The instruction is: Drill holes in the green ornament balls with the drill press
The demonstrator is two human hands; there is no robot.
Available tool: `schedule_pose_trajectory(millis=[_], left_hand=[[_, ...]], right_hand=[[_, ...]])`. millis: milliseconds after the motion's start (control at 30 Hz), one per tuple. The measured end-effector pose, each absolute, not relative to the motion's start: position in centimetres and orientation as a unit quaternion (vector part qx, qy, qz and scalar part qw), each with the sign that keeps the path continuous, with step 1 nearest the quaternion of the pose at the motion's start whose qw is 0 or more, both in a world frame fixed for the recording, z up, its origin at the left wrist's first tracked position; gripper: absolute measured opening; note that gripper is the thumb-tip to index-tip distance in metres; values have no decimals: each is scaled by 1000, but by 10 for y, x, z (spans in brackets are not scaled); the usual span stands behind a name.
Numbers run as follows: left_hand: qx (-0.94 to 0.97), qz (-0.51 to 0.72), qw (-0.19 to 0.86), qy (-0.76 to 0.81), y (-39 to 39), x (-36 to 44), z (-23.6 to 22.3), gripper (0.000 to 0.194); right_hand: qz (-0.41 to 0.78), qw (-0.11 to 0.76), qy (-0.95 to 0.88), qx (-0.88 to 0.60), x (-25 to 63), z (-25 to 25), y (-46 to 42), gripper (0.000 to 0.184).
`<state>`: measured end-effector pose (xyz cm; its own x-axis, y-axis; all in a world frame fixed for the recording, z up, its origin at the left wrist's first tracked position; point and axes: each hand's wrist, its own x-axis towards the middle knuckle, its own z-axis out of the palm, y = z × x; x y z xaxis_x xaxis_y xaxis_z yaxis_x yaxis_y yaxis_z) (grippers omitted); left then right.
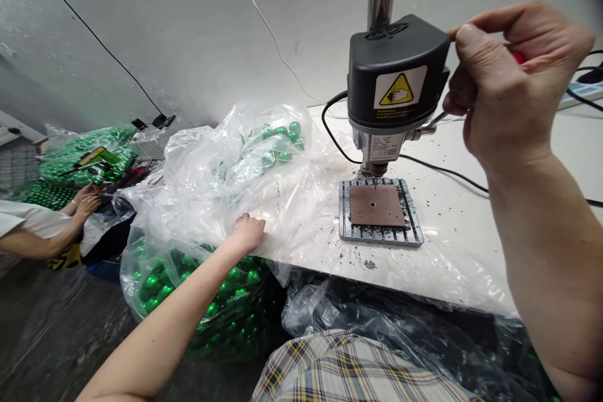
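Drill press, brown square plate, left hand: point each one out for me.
Drill press (398, 58): head view, on its black housing.
Brown square plate (382, 209): head view, top face beside the hole.
Left hand (249, 232): head view, back of the hand.

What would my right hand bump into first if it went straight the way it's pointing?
Probably the black drill housing, directly ahead of your right hand in this view, though the depth is unclear.
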<state>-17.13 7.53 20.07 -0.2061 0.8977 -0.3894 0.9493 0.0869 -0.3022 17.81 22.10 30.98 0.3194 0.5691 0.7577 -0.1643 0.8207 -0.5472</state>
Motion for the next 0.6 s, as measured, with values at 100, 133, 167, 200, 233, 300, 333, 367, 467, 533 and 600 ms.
schedule_pose_trajectory(millis=[100,133,167,200,233,300,333,367,467,533,600], left_hand=[[639,-281,64,713,74,-174,206,29],[644,-290,77,703,76,-176,210,34],[651,-295,95,693,77,-180,214,38],[661,-292,115,681,79,-185,219,41],[673,-284,134,670,81,-189,224,44],[695,-257,148,655,86,-195,235,47],[701,-245,141,654,88,-195,241,48],[703,-231,124,661,91,-194,246,50],[691,-167,51,702,98,-183,262,64],[685,-134,28,715,104,-178,272,66],[687,-147,58,709,109,-179,278,55]], right_hand=[[222,798,-535,-165,179,308,221,14],[222,799,-537,-156,179,308,222,11],[222,799,-539,-149,179,307,222,8],[222,797,-542,-147,179,307,223,7],[221,797,-542,-149,179,306,224,10],[216,796,-541,-162,179,306,224,18],[211,798,-539,-170,179,306,225,21],[208,799,-536,-177,179,307,225,23],[206,799,-534,-184,179,307,224,18],[209,801,-533,-175,179,307,224,8],[214,802,-535,-156,179,307,224,13]])
